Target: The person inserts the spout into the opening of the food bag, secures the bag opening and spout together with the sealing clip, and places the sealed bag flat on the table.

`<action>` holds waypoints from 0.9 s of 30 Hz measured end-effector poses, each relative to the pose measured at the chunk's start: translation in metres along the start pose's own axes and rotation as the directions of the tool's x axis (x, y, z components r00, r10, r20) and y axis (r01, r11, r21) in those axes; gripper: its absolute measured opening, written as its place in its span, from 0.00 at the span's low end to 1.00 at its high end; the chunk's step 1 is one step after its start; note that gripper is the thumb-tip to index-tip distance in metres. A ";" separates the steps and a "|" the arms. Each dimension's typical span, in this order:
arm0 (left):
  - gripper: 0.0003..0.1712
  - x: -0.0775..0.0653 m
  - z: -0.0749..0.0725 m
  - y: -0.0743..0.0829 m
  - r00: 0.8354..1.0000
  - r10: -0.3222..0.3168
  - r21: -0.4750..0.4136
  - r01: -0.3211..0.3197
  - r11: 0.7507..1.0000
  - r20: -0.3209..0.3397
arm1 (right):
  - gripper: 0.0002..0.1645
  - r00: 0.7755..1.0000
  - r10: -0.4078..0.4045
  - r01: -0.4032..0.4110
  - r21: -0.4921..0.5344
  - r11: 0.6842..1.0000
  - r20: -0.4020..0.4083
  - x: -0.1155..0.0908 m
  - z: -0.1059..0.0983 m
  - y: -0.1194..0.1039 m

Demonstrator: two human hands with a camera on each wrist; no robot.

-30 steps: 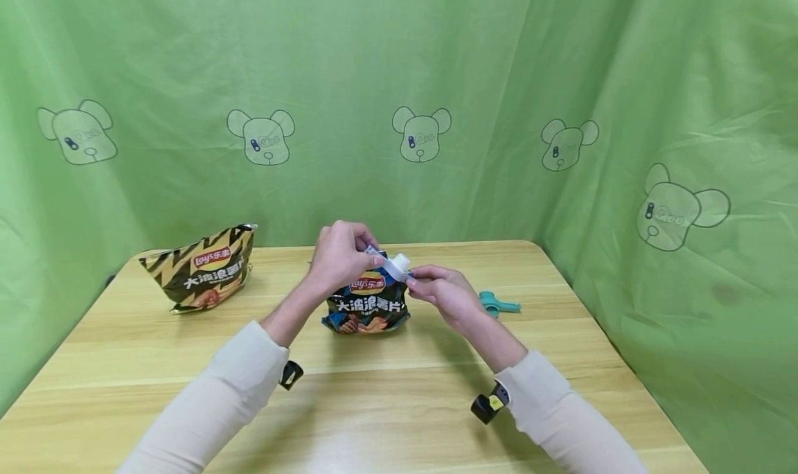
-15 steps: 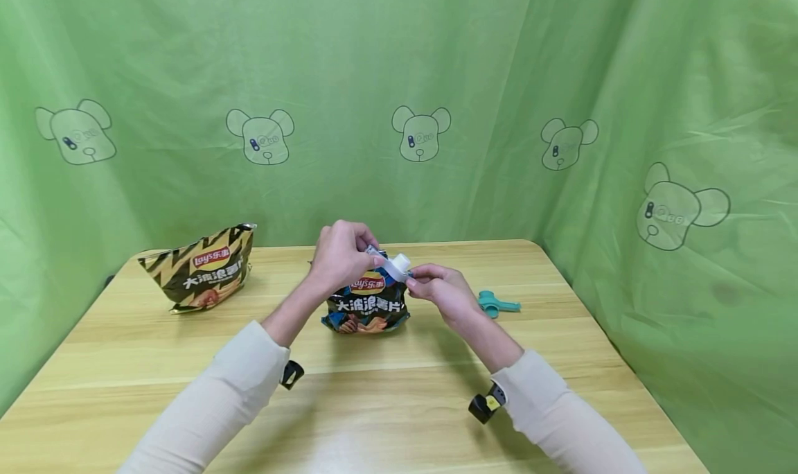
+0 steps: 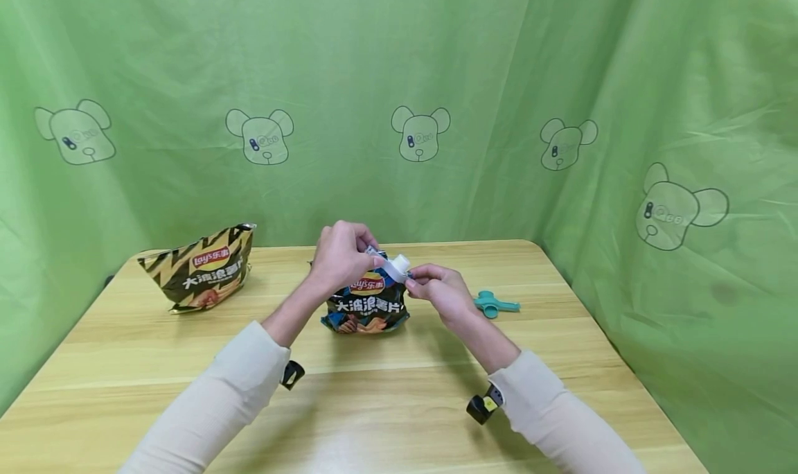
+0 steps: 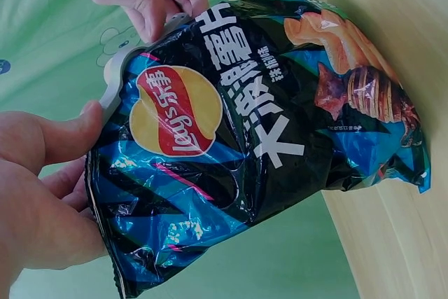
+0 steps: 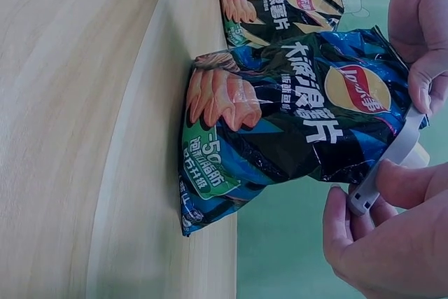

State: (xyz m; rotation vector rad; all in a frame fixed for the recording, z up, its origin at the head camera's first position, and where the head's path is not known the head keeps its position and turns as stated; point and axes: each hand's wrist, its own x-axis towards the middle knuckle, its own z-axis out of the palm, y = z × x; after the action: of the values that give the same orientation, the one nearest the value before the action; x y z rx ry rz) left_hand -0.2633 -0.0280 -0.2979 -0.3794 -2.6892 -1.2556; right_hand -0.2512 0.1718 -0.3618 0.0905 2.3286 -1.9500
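Observation:
A blue and black Lay's chip bag [image 3: 368, 309] stands upright on the table, its top bunched up at my hands. Across its top edge lies a white bag clip [image 5: 400, 146] with a round capped spout. My left hand [image 3: 339, 258] pinches the bag's top edge and one end of this clip, thumb in front and fingers behind. With thumb and fingers, my right hand [image 3: 444, 295] grips the clip's other end near the bag's right corner. In the left wrist view the clip [image 4: 126, 66] appears edge-on along the bag's top, its spout mostly hidden behind.
A yellow and black Lay's bag [image 3: 215, 269] stands at the back left of the wooden table [image 3: 374, 411]. To the right of my right hand lies a teal bag clip [image 3: 491, 305]. A green curtain [image 3: 349, 190] hangs behind and along the right side.
My right wrist has shifted slightly left, showing a little more of the teal clip. Both hands keep their hold on the white clip, and the chip bag stays in place.

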 end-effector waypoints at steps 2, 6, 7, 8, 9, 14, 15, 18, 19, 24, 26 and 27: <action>0.10 0.000 0.000 0.000 1.000 0.000 0.002 0.000 1.000 0.000 | 0.16 1.000 0.000 0.000 -0.006 1.000 -0.010 0.000 0.001 0.000; 0.10 0.000 0.001 -0.001 1.000 0.003 0.007 -0.003 1.000 -0.005 | 0.15 1.000 -0.011 0.010 -0.023 1.000 -0.025 -0.001 0.002 0.000; 0.10 0.000 0.001 -0.001 1.000 0.003 0.008 -0.003 1.000 -0.007 | 0.15 0.999 -0.011 0.010 -0.022 1.000 -0.030 -0.001 0.002 0.000; 0.10 0.000 0.001 -0.001 1.000 0.004 0.009 -0.004 1.000 -0.009 | 0.15 0.999 -0.011 0.011 -0.023 1.000 -0.033 -0.001 0.003 0.000; 0.10 0.000 0.001 -0.001 1.000 0.004 0.010 -0.003 1.000 -0.010 | 0.15 0.999 -0.012 0.011 -0.023 1.000 -0.036 -0.001 0.003 0.000; 0.10 0.001 0.001 -0.001 1.000 0.001 0.009 -0.001 1.000 -0.015 | 0.14 0.999 -0.015 0.013 -0.030 0.999 -0.044 0.000 0.004 0.001; 0.10 0.001 0.001 -0.001 1.000 0.000 0.008 0.000 1.000 -0.016 | 0.15 0.999 -0.017 0.016 -0.032 0.999 -0.045 0.000 0.004 0.001; 0.10 0.000 0.001 -0.001 1.000 -0.006 0.002 0.006 1.000 -0.021 | 0.15 0.999 -0.020 0.019 -0.033 0.999 -0.048 0.000 0.005 0.001; 0.10 0.000 0.001 -0.001 1.000 -0.009 0.000 0.009 1.000 -0.022 | 0.15 0.999 -0.018 0.017 -0.032 0.999 -0.050 0.000 0.005 0.001; 0.09 0.000 0.001 -0.001 1.000 -0.016 -0.005 0.016 1.000 -0.024 | 0.15 0.998 -0.017 0.015 -0.040 0.999 -0.053 0.000 0.005 0.002; 0.09 0.000 0.001 -0.001 1.000 -0.014 -0.006 0.014 1.000 -0.028 | 0.15 0.998 -0.017 0.015 -0.046 0.999 -0.053 0.000 0.005 0.001; 0.09 0.000 0.001 -0.001 0.999 -0.013 -0.007 0.013 1.000 -0.032 | 0.15 0.998 -0.019 0.016 -0.049 0.999 -0.052 0.000 0.005 0.001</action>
State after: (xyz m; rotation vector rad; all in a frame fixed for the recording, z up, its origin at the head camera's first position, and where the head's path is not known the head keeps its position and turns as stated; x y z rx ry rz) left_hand -0.2637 -0.0275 -0.2995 -0.3403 -2.6654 -1.2641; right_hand -0.2506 0.1667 -0.3634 0.1199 2.4166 -1.9199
